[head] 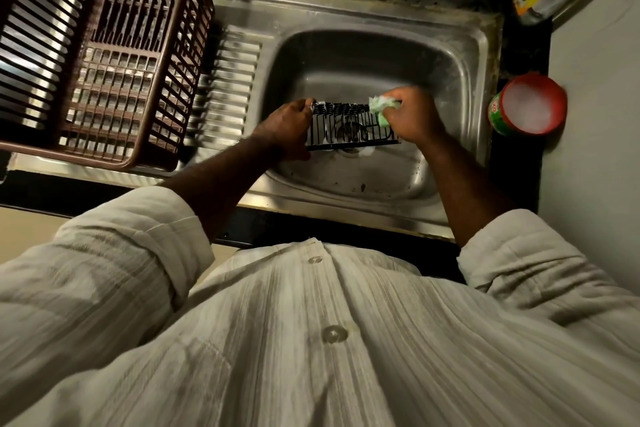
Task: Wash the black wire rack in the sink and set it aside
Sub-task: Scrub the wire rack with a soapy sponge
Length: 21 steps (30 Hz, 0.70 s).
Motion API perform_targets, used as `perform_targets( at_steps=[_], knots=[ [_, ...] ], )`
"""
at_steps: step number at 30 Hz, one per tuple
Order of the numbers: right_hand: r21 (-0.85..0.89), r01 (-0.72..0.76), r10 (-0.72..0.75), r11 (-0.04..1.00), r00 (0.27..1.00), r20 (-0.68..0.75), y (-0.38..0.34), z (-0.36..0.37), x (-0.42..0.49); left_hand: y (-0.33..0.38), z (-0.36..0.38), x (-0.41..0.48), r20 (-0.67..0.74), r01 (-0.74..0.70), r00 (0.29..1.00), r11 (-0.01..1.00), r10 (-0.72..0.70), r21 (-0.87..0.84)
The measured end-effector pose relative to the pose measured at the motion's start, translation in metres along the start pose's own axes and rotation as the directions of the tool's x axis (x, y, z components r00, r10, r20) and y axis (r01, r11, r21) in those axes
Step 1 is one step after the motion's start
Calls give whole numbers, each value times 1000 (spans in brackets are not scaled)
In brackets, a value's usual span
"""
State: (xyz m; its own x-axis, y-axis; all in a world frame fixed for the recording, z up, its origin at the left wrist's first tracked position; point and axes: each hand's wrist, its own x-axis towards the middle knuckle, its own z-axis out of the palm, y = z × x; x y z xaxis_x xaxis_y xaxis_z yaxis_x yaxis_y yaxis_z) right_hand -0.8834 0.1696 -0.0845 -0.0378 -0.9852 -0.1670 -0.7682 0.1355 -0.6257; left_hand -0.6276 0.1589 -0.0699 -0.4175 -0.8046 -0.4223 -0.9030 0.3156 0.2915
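My left hand [289, 130] grasps the left end of the black wire rack [346, 114], fingers curled round its edge, holding it inside the sink [346, 55] over the drain. I cannot tell whether it touches the bottom. My right hand [412, 118] clenches a green scrubber [381, 109] and presses it on the rack's far right corner. White suds cling to the wires between my two grips. Left of my left hand sits a brown dish basket [104, 45]. Right of my right hand stands a red-rimmed tub [528, 104] of white soap.

A black stone worktop [523, 52] runs under a pale plain wall [595, 45]. A big brown plastic basket [69, 152] sits at the left. The light is dim and yellowish.
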Motion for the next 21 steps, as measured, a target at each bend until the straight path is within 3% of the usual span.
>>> perform_targets(
  at_steps=[6, 14, 21],
  knots=[
    [-9, -7, 7, 1000, 998, 57, -5, 21, 10, 0, 0, 1, -3, 3, 1000, 1000, -3, -5],
    [28, 22, -23, 999, 999, 26, -7, 24, 8, -1, 1, 2, -22, 6, 1000, 1000, -7, -22],
    [-43, -16, 19, 999, 997, 76, -8, 29, 8, 1, 0, 2, -15, 10, 1000, 1000, -10, -10]
  ],
)
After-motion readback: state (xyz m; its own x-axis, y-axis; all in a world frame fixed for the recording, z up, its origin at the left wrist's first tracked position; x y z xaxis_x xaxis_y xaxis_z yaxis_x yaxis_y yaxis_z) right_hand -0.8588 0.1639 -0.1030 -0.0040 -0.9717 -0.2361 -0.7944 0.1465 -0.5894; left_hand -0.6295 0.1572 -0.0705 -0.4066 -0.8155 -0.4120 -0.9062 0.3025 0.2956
